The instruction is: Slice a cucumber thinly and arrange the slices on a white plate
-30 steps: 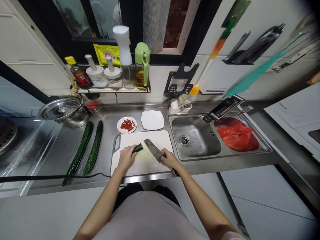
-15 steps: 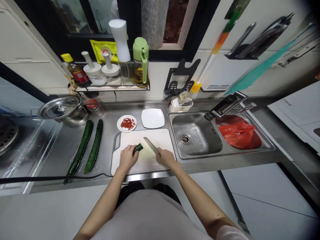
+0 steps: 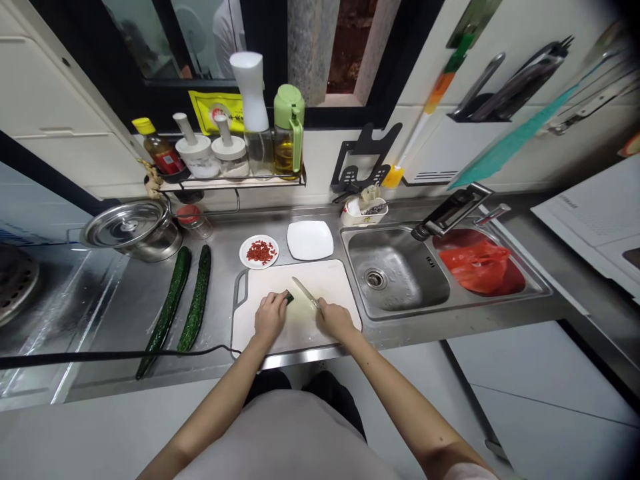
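A short, dark-green cucumber piece (image 3: pixel 290 298) is held under the bent, nearly closed fingers of the left hand (image 3: pixel 271 316), near the middle of a white rectangular board (image 3: pixel 333 283) set at the near edge of the stainless-steel table (image 3: pixel 220 300). A grey metal-bladed knife (image 3: pixel 304 292) is gripped in the closed right hand (image 3: pixel 336 320), its tip pointed toward the board's far edge. Two long, dark-green cucumbers (image 3: pixel 167 310) are laid beyond the board's left edge.

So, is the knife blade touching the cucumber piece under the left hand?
Apart. The head view shows a strip of white cutting board between the knife blade and the cucumber piece under the left hand.
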`<control>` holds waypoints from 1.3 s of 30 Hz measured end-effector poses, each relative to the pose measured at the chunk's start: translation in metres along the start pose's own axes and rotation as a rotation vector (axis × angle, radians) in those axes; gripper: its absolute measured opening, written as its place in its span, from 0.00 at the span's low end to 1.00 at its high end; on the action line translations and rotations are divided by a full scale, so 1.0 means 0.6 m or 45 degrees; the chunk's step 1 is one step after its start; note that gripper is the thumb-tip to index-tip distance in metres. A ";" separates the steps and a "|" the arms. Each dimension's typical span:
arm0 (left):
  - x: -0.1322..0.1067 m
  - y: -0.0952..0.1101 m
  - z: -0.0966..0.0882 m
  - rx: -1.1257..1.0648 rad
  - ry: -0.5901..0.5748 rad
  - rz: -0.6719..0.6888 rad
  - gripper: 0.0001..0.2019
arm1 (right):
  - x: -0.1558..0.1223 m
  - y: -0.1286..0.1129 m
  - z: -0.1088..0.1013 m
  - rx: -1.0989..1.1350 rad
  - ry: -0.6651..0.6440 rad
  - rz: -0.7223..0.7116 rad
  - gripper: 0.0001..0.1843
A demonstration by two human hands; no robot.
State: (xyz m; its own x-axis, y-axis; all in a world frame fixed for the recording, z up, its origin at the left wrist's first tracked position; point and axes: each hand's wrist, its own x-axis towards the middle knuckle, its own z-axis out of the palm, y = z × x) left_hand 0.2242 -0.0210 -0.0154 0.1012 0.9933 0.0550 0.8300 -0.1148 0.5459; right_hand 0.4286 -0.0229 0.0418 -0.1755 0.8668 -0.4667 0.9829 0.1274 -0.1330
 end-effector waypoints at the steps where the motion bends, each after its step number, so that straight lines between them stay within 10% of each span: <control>1: 0.001 -0.004 0.002 -0.010 0.007 0.022 0.17 | 0.000 -0.003 -0.001 -0.006 -0.011 0.003 0.17; 39: -0.034 0.000 0.013 0.095 0.186 0.128 0.14 | -0.041 -0.031 -0.039 0.007 -0.058 -0.192 0.18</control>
State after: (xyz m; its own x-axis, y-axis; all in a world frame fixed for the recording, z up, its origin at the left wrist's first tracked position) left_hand 0.2264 -0.0412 -0.0230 0.1096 0.9671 0.2297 0.8588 -0.2085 0.4680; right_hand 0.4159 -0.0351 0.0762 -0.3239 0.8151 -0.4803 0.9448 0.2522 -0.2092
